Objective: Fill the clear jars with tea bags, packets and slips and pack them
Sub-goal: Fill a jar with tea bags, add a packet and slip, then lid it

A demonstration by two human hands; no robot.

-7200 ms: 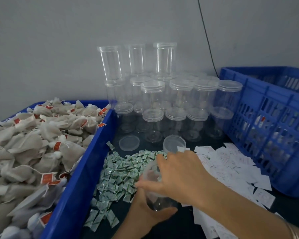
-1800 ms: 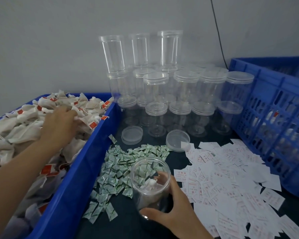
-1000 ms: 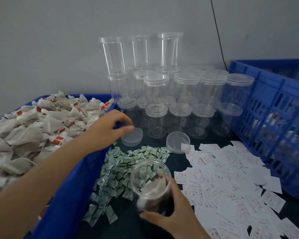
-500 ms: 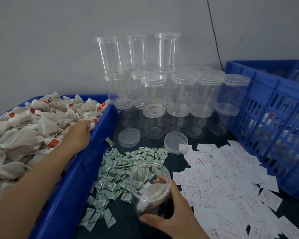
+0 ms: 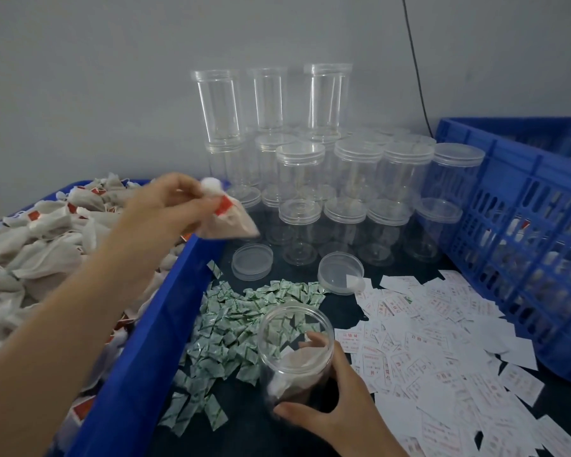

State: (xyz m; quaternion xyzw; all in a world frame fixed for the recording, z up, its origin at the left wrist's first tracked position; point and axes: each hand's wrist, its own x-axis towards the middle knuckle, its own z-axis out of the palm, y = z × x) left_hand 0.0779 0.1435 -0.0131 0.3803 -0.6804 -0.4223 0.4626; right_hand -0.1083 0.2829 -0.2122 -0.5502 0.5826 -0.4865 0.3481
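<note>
- A tea bag (image 5: 226, 222) is pinched at its top, by the white knot and red tag, between the thumb and fingers of the left hand (image 5: 165, 212).
- That bag is held in the air over the right rim of the blue bin (image 5: 152, 341), with its filled end hanging towards the jars.
- The bin is heaped with tea bags (image 5: 40, 245), many with red tags showing.
- An open jar (image 5: 294, 344) is gripped low down by the right hand (image 5: 337, 410): the thumb is curled round the near side, and a fingertip is seen through the clear wall on the far side.
- The jar is set on the dark counter (image 5: 251, 433), between the green packets (image 5: 238, 321) on its left and the white slips (image 5: 442, 344) on its right.
- A tea bag is seen lying inside the jar; whether more than one lies there cannot be told.
- Two loose lids (image 5: 252, 261) are laid beyond the packets, the right one touching the edge of the slips.
- Lidded empty jars (image 5: 353, 199) are stacked in rows against the grey wall, with three lidless ones placed mouth-up on top at the back.
- A slotted blue crate (image 5: 524, 225) is placed at the right, just beside the stack and the slips.
- A black cable (image 5: 416, 67) is run down the wall behind the crate.
</note>
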